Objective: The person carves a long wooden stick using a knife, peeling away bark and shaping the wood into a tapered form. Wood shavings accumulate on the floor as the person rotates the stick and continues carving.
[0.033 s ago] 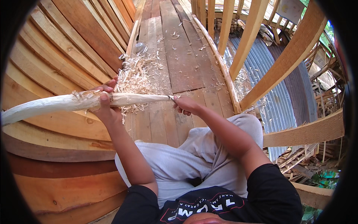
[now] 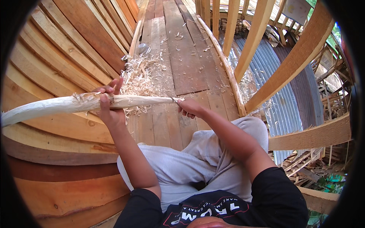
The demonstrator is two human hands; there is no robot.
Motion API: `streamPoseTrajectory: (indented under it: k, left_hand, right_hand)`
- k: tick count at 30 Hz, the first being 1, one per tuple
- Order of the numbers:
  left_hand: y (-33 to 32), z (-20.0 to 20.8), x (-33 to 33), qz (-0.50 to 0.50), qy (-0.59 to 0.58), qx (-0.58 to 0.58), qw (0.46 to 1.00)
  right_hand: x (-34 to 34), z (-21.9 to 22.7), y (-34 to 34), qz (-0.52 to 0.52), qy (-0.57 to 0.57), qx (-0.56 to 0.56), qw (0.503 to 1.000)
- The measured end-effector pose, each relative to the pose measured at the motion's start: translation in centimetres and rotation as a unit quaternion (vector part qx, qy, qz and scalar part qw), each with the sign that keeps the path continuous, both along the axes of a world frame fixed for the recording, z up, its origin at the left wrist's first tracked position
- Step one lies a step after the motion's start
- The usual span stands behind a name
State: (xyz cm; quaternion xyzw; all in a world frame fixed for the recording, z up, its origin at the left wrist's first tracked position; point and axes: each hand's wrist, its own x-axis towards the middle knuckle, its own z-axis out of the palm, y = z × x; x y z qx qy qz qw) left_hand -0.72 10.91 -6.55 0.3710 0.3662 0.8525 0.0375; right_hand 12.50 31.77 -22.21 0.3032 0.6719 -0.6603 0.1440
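A long pale, peeled wooden pole point(image 2: 49, 107) lies crosswise before me, thick at the left and tapering to a thin tip on the right. Rough brown bark clings to its middle. My left hand point(image 2: 111, 104) supports it there from beneath, thumb on the near side and fingers up on the far side. Close to the thin tip, my right hand point(image 2: 189, 107) is closed on a knife point(image 2: 172, 98). Its narrow dark blade shows against the wood, while my fingers hide the handle.
Curled wood shavings point(image 2: 142, 76) are heaped on the plank floor point(image 2: 186, 68) beyond the pole. A small clear container point(image 2: 142, 47) stands behind them. Stacked boards point(image 2: 64, 49) line the left. Wooden railing posts point(image 2: 253, 38) rise on the right, with corrugated metal sheets point(image 2: 273, 79) below.
The fingers of my left hand have lifted slightly and spread on the far side of the pole. The knife blade has turned a little at the tip.
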Motion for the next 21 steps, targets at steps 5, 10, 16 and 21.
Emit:
streamPoseTrajectory:
  k: [5,10,16,21]
  left_hand:
    - [0.6,1.0,0.6,-0.032,0.015,-0.030,0.999]
    - [1.3,1.3,2.2,0.063,-0.041,-0.060,0.995]
    - [2.8,1.5,3.4,0.145,-0.122,-0.050,0.981]
    - [3.4,1.8,4.8,0.157,-0.114,-0.058,0.979]
  right_hand:
    - [-1.0,-4.0,1.9,0.008,-0.054,0.068,0.996]
    - [-1.6,4.4,-4.1,-0.018,0.063,0.243,0.968]
    - [-1.4,0.9,-1.4,0.041,0.041,0.361,0.931]
    - [-0.6,-0.4,0.1,0.104,0.059,0.391,0.913]
